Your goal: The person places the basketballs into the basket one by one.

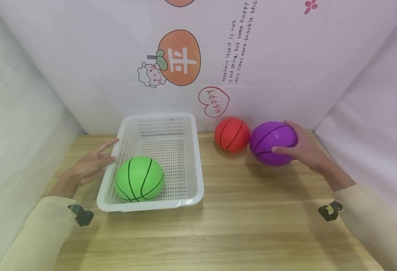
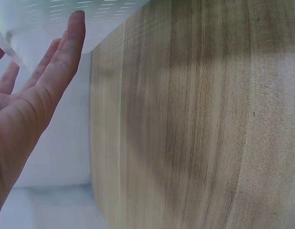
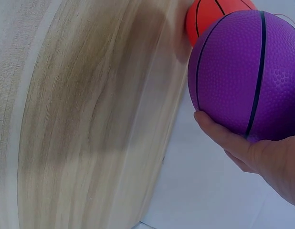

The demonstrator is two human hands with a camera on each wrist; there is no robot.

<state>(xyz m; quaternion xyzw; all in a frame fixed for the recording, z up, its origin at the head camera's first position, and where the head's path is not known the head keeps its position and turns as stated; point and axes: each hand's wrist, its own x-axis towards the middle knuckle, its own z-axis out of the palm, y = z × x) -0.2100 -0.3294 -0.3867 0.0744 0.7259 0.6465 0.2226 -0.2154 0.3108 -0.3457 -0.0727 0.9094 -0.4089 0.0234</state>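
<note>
**Right hand gripped a purple ball as the left hand lay against a basket**

The right hand (image 1: 304,150) held the purple ball (image 1: 269,141), its thumb on the near side and its fingers around the far right side. The ball was at the back right of the bench (image 1: 225,233); whether it rested on the wood could not be told. Just to its left sat a smaller red ball (image 1: 232,134), close to the white backdrop (image 1: 117,75); whether the two balls touched was unclear.

The left hand (image 1: 91,163) gripped nothing: its fingers were extended and spread, their tips at the left rim of the white basket (image 1: 144,206). The basket stood on the left part of the bench, with perforated walls and bottom. A green ball (image 1: 139,178) with black lines lay inside, in the near left corner.

Pale sleeves (image 1: 35,229) covered both forearms. A red heart (image 1: 213,101) reading "HAPPY" was printed on the backdrop.
</note>
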